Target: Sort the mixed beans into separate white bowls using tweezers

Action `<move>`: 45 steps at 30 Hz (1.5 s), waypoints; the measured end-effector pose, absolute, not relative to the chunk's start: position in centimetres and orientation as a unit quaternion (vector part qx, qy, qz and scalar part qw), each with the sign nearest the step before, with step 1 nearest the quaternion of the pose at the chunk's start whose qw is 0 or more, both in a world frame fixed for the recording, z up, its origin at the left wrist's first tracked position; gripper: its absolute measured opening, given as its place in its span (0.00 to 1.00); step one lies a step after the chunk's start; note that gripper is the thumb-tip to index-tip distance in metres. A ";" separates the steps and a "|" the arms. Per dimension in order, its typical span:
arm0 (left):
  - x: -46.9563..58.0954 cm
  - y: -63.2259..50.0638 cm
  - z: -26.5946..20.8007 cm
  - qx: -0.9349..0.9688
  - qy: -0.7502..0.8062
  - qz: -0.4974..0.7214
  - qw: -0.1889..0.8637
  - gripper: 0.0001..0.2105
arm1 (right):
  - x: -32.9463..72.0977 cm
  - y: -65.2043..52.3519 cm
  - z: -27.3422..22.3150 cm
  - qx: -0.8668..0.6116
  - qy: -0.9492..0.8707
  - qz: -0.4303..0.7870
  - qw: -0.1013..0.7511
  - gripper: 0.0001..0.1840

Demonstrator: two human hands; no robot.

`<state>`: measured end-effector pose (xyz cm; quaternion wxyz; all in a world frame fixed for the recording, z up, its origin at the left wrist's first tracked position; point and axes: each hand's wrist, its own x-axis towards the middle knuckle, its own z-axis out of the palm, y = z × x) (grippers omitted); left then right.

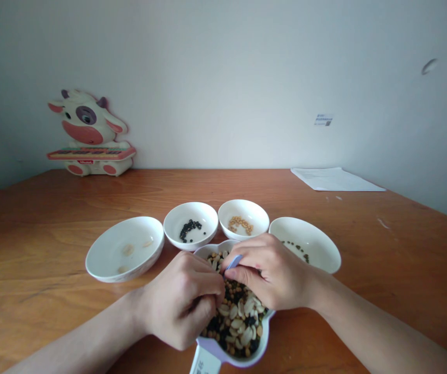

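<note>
In front of me is a lavender-rimmed, lobed bowl (262,349) holding a mix of peanut halves (240,324), yellow beans, black beans and small green ones. My right hand (272,267) is closed in a pinch over the mix, and a flat lavender-blue tool (233,261) sticks out between its thumb and fingers. Most of that tool is hidden, so its kind is unclear. My left hand (188,298) is closed over the bowl's left side, its fingertips beside the right hand's. What it holds, if anything, does not show.
Behind the lobed bowl stand white bowls: one with a few pale pieces (94,259), one with black beans (174,210), one with yellow beans (262,210), one with small green beans (326,252). A cow toy keyboard (91,137) and papers (336,180) lie near the wall.
</note>
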<state>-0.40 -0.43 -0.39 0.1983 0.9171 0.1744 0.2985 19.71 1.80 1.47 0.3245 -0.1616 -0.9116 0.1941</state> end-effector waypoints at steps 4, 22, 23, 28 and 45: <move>-0.4 -0.4 -0.5 0.915 0.169 0.306 0.199 0.09 | 19.8 1.7 1.7 -0.155 -0.907 0.194 0.340 0.11; -0.4 -0.4 -0.6 0.915 0.165 0.308 0.202 0.09 | 20.1 1.4 2.3 -0.181 -0.886 0.153 0.399 0.10; -0.5 -0.4 -0.6 0.915 0.169 0.307 0.199 0.10 | 20.2 1.5 2.2 -0.173 -0.889 0.149 0.396 0.10; -0.5 -0.5 -0.7 0.917 0.170 0.301 0.199 0.10 | 20.5 1.9 1.3 -0.143 -0.917 0.120 0.352 0.08; -0.2 -0.4 -0.9 0.912 0.168 0.315 0.203 0.09 | 20.1 2.1 0.5 -0.238 -0.910 0.145 0.307 0.08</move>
